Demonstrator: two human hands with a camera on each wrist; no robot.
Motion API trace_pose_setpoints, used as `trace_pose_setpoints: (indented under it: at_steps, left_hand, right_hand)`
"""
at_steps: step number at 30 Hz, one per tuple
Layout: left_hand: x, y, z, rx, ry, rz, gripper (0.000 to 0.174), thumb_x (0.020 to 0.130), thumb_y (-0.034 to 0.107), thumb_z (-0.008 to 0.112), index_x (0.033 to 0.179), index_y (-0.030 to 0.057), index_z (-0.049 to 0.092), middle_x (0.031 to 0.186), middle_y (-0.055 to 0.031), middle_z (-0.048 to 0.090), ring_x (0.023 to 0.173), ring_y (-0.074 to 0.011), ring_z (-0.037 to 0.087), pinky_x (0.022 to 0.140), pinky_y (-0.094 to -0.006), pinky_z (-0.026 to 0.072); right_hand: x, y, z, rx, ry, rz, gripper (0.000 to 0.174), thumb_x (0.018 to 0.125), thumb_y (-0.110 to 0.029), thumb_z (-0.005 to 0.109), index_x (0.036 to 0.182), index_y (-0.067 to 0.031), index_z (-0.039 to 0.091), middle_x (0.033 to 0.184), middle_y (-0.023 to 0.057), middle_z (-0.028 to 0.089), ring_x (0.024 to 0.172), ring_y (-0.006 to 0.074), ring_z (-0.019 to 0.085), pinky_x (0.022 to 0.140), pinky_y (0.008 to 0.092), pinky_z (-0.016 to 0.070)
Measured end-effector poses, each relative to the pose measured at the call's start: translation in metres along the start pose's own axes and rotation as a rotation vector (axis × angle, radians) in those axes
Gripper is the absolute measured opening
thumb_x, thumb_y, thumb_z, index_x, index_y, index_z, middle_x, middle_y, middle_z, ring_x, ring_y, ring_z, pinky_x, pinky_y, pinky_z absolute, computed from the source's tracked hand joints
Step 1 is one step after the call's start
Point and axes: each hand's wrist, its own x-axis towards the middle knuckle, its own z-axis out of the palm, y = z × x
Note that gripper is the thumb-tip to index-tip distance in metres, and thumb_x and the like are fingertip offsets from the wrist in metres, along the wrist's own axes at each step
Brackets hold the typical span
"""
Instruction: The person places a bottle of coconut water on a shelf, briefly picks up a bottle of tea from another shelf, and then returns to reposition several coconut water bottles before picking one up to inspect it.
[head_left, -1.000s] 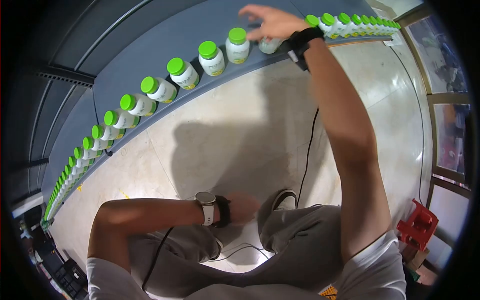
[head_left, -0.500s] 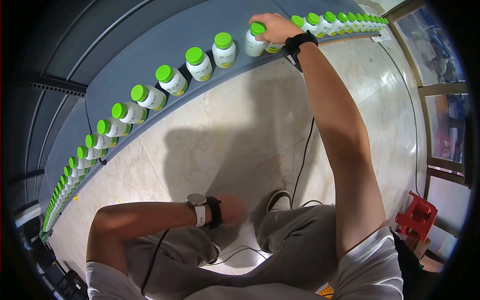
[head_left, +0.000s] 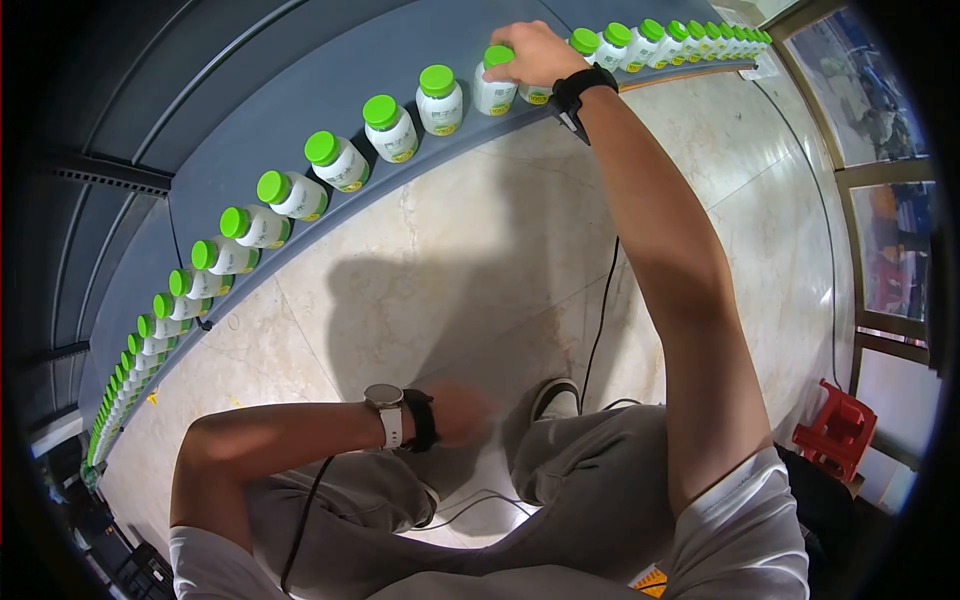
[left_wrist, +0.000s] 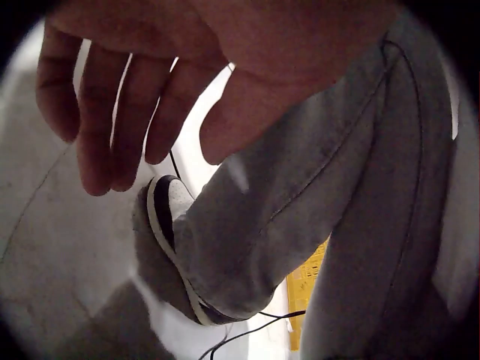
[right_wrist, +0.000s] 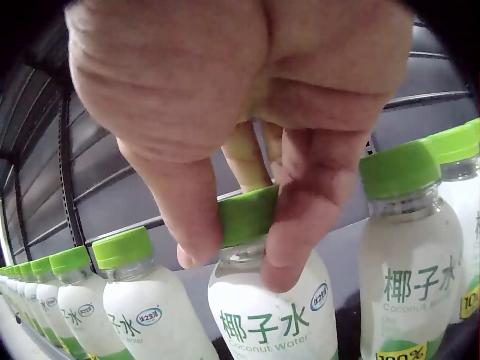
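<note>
My right hand (head_left: 540, 55) pinches the green cap (right_wrist: 249, 216) of a white coconut water bottle (right_wrist: 274, 319) between thumb and fingers. That bottle stands upright near the front edge of the grey shelf (head_left: 300, 95), its printed label facing out in the right wrist view. Close on one side is another labelled bottle (right_wrist: 409, 277), and on the other side a further bottle (right_wrist: 154, 307) of the same kind. Low over the lap, away from the shelf, hangs my left hand (left_wrist: 187, 60), its fingers loosely extended and holding nothing; it looks blurred in the head view.
Several matching bottles (head_left: 340, 160) line the shelf edge to both sides. A dark cable (head_left: 603, 320) runs across the pale tiled floor (head_left: 430, 215). A red stool (head_left: 835, 430) stands at the right, by glass-paned frames. Behind the shelf rises a dark slotted rack (head_left: 110, 170).
My right hand went from reaching with spread fingers to gripping the bottle's cap. The bottle has turned, bringing its label and yellow mark to the front. The left hand stays low.
</note>
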Motion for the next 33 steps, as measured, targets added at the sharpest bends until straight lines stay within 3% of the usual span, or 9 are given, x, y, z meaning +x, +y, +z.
trace_pose_setpoints:
  at_steps: [9,15,18,21,22,25,26,30,33]
  left_hand:
    - [-0.001,0.003,-0.003,0.004,0.05,0.0,0.022,0.083,0.027,0.058,0.089,0.0054,0.057,0.084,-0.0144,0.061,0.082,-0.0343,0.06,0.071,-0.0447,0.0477]
    - [0.0,0.0,0.001,-0.001,0.069,0.018,0.023,0.082,0.027,0.059,0.088,0.0051,0.057,0.084,-0.0142,0.061,0.083,-0.0342,0.06,0.071,-0.0446,0.0478]
    - [0.001,-0.003,0.003,-0.012,0.047,0.006,0.024,0.082,0.027,0.059,0.089,0.0048,0.057,0.085,-0.0147,0.061,0.083,-0.0346,0.06,0.072,-0.0447,0.0476]
    - [0.003,-0.003,-0.001,-0.028,0.033,-0.001,0.024,0.082,0.027,0.059,0.09,0.0043,0.057,0.086,-0.0154,0.061,0.084,-0.0352,0.059,0.073,-0.0451,0.0473]
    - [0.002,-0.002,-0.005,-0.034,0.059,0.018,0.024,0.082,0.027,0.059,0.09,0.0042,0.057,0.086,-0.0157,0.061,0.083,-0.0355,0.059,0.073,-0.0452,0.0472]
    - [0.004,-0.003,-0.009,-0.034,0.141,0.061,0.024,0.08,0.026,0.06,0.09,0.0038,0.057,0.085,-0.0163,0.061,0.083,-0.0362,0.059,0.073,-0.0456,0.047]
    - [0.004,-0.004,-0.009,-0.03,0.168,0.071,0.024,0.08,0.025,0.06,0.089,0.0037,0.057,0.085,-0.0165,0.061,0.082,-0.0364,0.058,0.073,-0.0458,0.0469]
    - [0.013,-0.002,0.0,-0.005,0.072,0.014,0.027,0.078,0.026,0.061,0.093,0.0035,0.058,0.087,-0.0175,0.061,0.084,-0.0364,0.059,0.074,-0.0456,0.0472]
    - [0.019,-0.001,0.003,0.012,-0.006,-0.011,0.031,0.078,0.027,0.061,0.098,0.0034,0.059,0.09,-0.0179,0.062,0.087,-0.036,0.059,0.076,-0.0452,0.0473]
  right_hand:
    - [0.004,0.0,0.009,-0.003,0.081,-0.021,0.047,0.069,-0.032,0.073,0.104,-0.002,0.062,0.092,0.0209,0.064,0.087,0.0338,0.062,0.08,0.0428,0.0476]
    - [0.001,-0.001,0.004,0.058,0.026,-0.003,0.047,0.07,-0.034,0.073,0.104,-0.0024,0.062,0.094,0.0206,0.064,0.085,0.0337,0.062,0.075,0.0413,0.049]
    - [0.005,0.0,-0.005,0.005,-0.069,0.016,0.056,0.068,-0.039,0.073,0.114,-0.0086,0.059,0.108,0.0186,0.06,0.104,0.0324,0.056,0.087,0.0427,0.0455]
    - [0.01,0.011,-0.036,0.182,-0.004,0.138,0.052,0.071,-0.033,0.071,0.116,-0.0087,0.057,0.111,0.0172,0.059,0.106,0.033,0.054,0.09,0.0419,0.0441]
    - [-0.01,-0.015,-0.076,0.234,-0.007,0.152,0.04,0.075,-0.017,0.068,0.11,-0.002,0.058,0.103,0.0214,0.062,0.099,0.0302,0.059,0.084,0.037,0.0467]
    - [-0.012,0.02,-0.086,0.13,0.033,0.155,0.053,0.076,-0.022,0.068,0.124,-0.0071,0.05,0.113,0.019,0.06,0.105,0.0267,0.058,0.09,0.0346,0.045]
    - [-0.007,0.056,-0.065,0.032,0.134,0.04,0.044,0.077,-0.026,0.068,0.116,-0.0069,0.057,0.102,0.0165,0.062,0.098,0.0305,0.058,0.086,0.0378,0.0455]
    - [-0.022,0.071,-0.038,0.061,0.036,-0.015,0.044,0.079,-0.018,0.064,0.121,-0.0108,0.054,0.117,0.0183,0.056,0.109,0.0328,0.053,0.091,0.0382,0.043]
    - [-0.024,0.055,-0.034,0.074,-0.038,0.027,0.043,0.079,-0.015,0.062,0.121,-0.012,0.053,0.119,0.0182,0.055,0.109,0.0346,0.052,0.091,0.039,0.043]
